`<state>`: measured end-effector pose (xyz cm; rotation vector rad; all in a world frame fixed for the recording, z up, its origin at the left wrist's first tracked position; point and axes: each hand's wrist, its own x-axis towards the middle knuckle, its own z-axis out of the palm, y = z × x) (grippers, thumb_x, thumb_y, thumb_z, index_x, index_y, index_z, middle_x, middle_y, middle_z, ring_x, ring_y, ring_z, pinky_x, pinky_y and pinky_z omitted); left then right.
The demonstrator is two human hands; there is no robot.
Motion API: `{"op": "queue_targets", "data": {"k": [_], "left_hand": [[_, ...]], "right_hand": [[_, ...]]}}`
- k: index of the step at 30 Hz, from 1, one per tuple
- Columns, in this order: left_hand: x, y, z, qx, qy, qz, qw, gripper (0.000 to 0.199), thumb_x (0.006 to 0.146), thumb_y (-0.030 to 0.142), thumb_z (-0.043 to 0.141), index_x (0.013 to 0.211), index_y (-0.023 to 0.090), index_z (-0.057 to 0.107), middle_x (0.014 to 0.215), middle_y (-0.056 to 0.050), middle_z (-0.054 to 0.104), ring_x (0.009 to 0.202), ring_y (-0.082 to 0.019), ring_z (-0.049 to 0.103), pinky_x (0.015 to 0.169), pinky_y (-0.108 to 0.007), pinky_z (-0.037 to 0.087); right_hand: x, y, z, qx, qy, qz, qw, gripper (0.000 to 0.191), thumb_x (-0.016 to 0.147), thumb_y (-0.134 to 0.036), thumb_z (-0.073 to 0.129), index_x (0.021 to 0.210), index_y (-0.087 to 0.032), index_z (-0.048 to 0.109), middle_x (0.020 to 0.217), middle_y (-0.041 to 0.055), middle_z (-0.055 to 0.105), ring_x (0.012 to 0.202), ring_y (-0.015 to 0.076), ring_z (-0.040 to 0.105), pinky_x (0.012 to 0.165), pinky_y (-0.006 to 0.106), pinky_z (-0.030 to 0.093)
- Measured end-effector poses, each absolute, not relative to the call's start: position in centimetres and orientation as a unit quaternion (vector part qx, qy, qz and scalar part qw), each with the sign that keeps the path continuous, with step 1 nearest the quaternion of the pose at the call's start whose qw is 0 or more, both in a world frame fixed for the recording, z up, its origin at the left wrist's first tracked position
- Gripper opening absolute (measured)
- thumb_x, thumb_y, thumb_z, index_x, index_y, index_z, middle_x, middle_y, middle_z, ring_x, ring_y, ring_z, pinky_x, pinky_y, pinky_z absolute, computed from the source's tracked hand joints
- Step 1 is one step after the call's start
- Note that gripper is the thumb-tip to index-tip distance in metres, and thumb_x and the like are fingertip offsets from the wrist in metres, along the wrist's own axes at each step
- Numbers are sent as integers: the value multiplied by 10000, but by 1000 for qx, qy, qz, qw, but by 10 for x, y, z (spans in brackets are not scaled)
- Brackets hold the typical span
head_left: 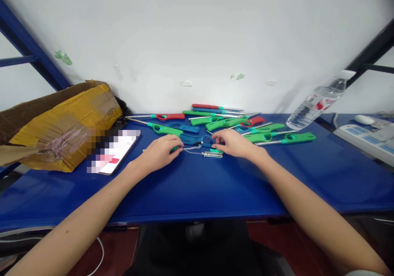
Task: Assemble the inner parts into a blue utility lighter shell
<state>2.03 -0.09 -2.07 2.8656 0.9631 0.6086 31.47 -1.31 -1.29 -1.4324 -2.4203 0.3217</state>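
My left hand (pixel 163 153) has its fingers closed around a small green piece (pixel 175 148) at the left end of a blue lighter shell (pixel 192 140). At the shell's right end, the fingertips of my right hand (pixel 227 142) are pinched together on its looped part. Thin white wires (pixel 192 148) run between the hands. A clear cylinder with a metal end (pixel 213 155) lies just below, beside a small green part (pixel 215 150). Behind my left hand rest a green lighter (pixel 168 130) and another blue shell (pixel 186 127).
Several long-necked lighters (pixel 227 123) lie behind my right hand. A phone (pixel 118 151) and a taped cardboard box (pixel 67 124) are on the left. A water bottle (pixel 318 101) leans at the right, near a power strip (pixel 366 138) on the blue table (pixel 197 190).
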Motion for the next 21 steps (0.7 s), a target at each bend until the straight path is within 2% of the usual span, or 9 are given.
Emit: {"op": "queue_targets", "data": {"k": [3, 6, 11, 17, 21], "left_hand": [[23, -4, -22, 932, 300, 198, 38, 212, 963, 247, 502, 1000, 183, 701, 1041, -76, 687, 937, -200, 652, 803, -315, 530], [29, -6, -28, 932, 295, 206, 38, 214, 965, 237, 507, 1008, 184, 709, 1034, -74, 695, 933, -200, 656, 789, -309, 532], [35, -8, -34, 931, 290, 215, 48, 233, 966, 237, 511, 1111, 188, 686, 1083, -83, 688, 963, -200, 661, 820, -314, 546], [23, -4, -20, 934, 287, 209, 40, 237, 933, 290, 582, 1124, 192, 683, 1115, -97, 675, 985, -218, 659, 834, -339, 554], [12, 2, -14, 935, 276, 223, 22, 244, 922, 335, 611, 1105, 190, 684, 1117, -94, 676, 1016, -233, 651, 881, -372, 542]], "right_hand": [[315, -12, -13, -496, -845, 120, 161, 59, 840, -226, 642, 799, -185, 648, 653, 0, 651, 573, 149, 558, 563, 267, 364], [316, -11, -11, -496, -840, 100, 195, 100, 844, -230, 616, 760, -181, 636, 699, 19, 649, 608, 151, 563, 586, 267, 385], [318, -12, -10, -505, -822, 102, 244, 144, 878, -265, 568, 837, -169, 668, 765, 46, 672, 648, 165, 584, 606, 280, 417], [320, -12, -11, -503, -818, 140, 240, 172, 893, -279, 559, 872, -170, 690, 741, 35, 687, 623, 163, 595, 590, 283, 422], [323, -10, -11, -492, -823, 115, 260, 186, 899, -272, 552, 934, -187, 714, 844, 50, 723, 705, 191, 635, 645, 313, 465]]}}
